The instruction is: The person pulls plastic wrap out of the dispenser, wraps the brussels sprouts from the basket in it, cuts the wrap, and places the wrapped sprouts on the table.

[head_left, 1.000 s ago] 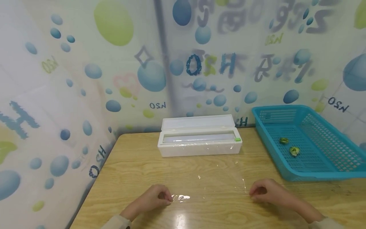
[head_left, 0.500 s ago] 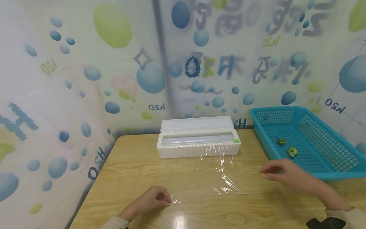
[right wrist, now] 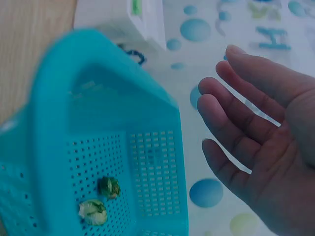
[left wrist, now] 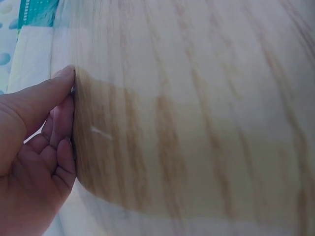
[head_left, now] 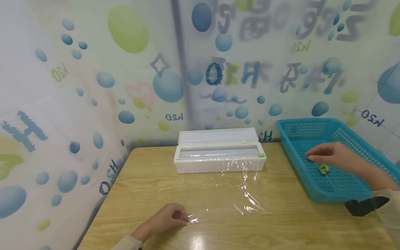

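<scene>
My left hand pinches the near left corner of a sheet of clear cling film, which lies over the wooden table. The film runs back to a white cling film dispenser with its lid raised and the roll showing inside. Its right side is wrinkled and loose. Over the blue plastic basket hovers my right hand, thumb and fingers apart, holding nothing. Two small green-and-white vegetable pieces lie in the basket: a paler one and a darker one; the hand hides the darker one in the head view.
A patterned curtain with bubble prints hangs directly behind the table and along its left side. A green slider sits at the dispenser's right end. The basket's raised rim stands along the table's right side.
My right hand has let go of the film's right corner and moved right and away, over the basket. That side of the film has crumpled inward. My left hand keeps its place.
</scene>
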Motion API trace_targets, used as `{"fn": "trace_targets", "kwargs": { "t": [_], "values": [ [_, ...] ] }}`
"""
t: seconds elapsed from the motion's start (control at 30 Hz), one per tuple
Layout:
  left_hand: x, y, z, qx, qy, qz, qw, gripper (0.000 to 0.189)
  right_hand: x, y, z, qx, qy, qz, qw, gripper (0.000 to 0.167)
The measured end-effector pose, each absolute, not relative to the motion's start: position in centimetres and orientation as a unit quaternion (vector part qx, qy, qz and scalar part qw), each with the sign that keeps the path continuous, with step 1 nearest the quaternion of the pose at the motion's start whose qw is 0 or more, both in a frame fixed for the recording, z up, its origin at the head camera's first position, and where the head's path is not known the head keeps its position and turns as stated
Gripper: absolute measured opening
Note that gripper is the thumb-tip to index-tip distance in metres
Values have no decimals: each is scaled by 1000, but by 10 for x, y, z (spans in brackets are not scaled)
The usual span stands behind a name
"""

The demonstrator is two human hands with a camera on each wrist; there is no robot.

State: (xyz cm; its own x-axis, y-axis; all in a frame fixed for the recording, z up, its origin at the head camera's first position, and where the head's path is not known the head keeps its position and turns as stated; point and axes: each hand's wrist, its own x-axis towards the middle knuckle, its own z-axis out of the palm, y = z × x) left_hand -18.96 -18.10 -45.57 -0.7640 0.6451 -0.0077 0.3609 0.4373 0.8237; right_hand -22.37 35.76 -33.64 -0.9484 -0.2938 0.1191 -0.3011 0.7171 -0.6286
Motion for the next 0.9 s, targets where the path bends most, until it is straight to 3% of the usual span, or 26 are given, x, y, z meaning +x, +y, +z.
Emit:
{"fn": "trace_targets", "kwargs": {
  "t": [0.3, 0.6, 0.9],
  "values": [
    [-190, -182, -457, 306, 836, 428, 155, 7, -251, 391, -334, 97, -939, 329, -24, 34],
    [-191, -183, -459, 318, 832, 429, 153, 7, -280, 416, -349, 28, -941, 334, -43, 66],
    [-191, -182, -459, 308, 835, 428, 158, 7, -284, 434, -379, -12, -930, 363, -55, 74]
  ]
}}
